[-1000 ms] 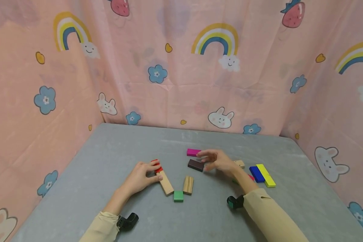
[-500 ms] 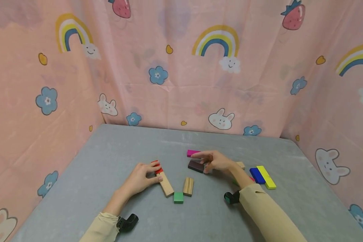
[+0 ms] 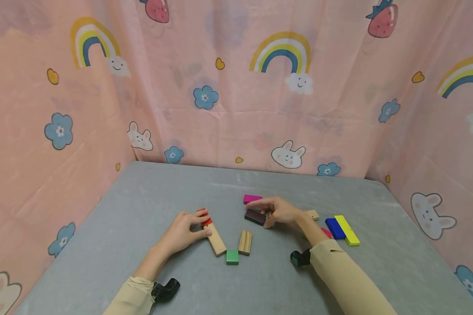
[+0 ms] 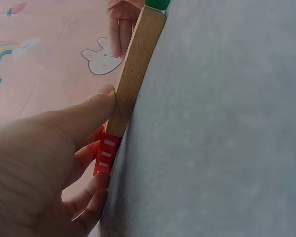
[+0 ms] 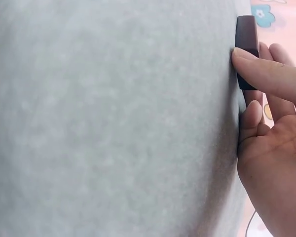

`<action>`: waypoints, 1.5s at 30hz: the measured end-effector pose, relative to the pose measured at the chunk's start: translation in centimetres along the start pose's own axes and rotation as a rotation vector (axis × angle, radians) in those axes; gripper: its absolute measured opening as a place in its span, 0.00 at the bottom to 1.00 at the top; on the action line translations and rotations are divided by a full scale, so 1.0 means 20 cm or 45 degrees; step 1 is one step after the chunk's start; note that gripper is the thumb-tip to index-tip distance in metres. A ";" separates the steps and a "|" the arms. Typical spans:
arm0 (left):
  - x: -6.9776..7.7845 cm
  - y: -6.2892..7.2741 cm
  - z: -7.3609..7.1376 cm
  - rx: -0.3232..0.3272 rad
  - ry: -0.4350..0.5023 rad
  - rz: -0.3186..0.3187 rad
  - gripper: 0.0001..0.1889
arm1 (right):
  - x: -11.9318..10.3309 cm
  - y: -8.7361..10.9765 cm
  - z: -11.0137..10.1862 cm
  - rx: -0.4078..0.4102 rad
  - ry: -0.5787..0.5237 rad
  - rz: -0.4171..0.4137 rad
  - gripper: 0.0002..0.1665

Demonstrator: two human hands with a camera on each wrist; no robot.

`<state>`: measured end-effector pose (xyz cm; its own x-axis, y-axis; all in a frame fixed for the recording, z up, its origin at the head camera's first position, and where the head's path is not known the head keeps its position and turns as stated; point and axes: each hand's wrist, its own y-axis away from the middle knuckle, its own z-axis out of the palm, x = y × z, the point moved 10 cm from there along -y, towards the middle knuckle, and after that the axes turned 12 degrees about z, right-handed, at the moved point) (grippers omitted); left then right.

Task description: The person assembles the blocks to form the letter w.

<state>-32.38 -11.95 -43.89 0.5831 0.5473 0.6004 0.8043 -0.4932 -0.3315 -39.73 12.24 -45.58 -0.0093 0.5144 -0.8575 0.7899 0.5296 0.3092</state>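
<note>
In the head view, my left hand (image 3: pixel 185 229) curls at a red block (image 3: pixel 206 218) with pale marks, which meets the end of a plain wooden block (image 3: pixel 217 243). The left wrist view shows my thumb on the side of the wooden block (image 4: pixel 135 74) and fingertips around the red block (image 4: pixel 106 153). My right hand (image 3: pixel 277 212) pinches a dark brown block (image 3: pixel 254 216); in the right wrist view its thumb lies along the near side of the dark brown block (image 5: pixel 246 37), other fingers behind. A magenta block (image 3: pixel 252 199) lies just beyond.
A small green block (image 3: pixel 232 257) sits between the wooden block's near end and a grooved wooden block (image 3: pixel 245 243). To the right lie a blue block (image 3: pixel 335 228), a yellow block (image 3: pixel 347 230), a pale block (image 3: pixel 312 215) and a partly hidden pinkish-red block (image 3: pixel 326 232). Patterned pink cloth (image 3: pixel 236 127) surrounds the grey table (image 3: pixel 173 183).
My right hand has shifted slightly left, its fingers reaching over the dark brown block and its thumb coming to the near side. My left hand and the other blocks stay in place.
</note>
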 end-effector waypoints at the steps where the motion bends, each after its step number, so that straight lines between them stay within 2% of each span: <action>1: 0.00 0.00 0.00 0.001 0.001 -0.002 0.28 | 0.00 0.00 0.00 -0.006 -0.008 -0.004 0.42; 14: 0.01 0.00 -0.01 0.001 0.003 -0.021 0.28 | 0.01 0.01 -0.01 0.008 -0.058 -0.016 0.43; 23: 0.01 0.00 -0.01 0.005 0.010 -0.012 0.28 | 0.01 0.02 -0.02 0.060 -0.123 0.030 0.44; 26: 0.01 0.00 -0.01 0.006 0.006 -0.007 0.28 | 0.01 0.03 -0.02 0.135 -0.132 0.040 0.44; 30: 0.01 0.01 -0.01 0.011 0.016 0.009 0.28 | 0.02 0.09 -0.05 0.319 -0.195 0.093 0.45; 35: 0.02 0.01 0.00 -0.002 0.034 0.009 0.29 | 0.04 0.19 -0.05 0.513 -0.366 0.173 0.45; 40: 0.01 0.01 0.00 0.005 0.030 -0.032 0.29 | 0.06 0.25 -0.01 0.589 -0.549 0.205 0.43; 45: 0.00 0.01 0.00 0.008 0.035 -0.024 0.29 | 0.06 0.28 0.03 0.637 -0.584 0.194 0.42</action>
<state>-32.19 -11.98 -43.93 0.5643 0.5377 0.6264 0.8160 -0.4786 -0.3242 -34.96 15.46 -45.05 0.2973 0.1633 -0.9407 0.9505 0.0430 0.3079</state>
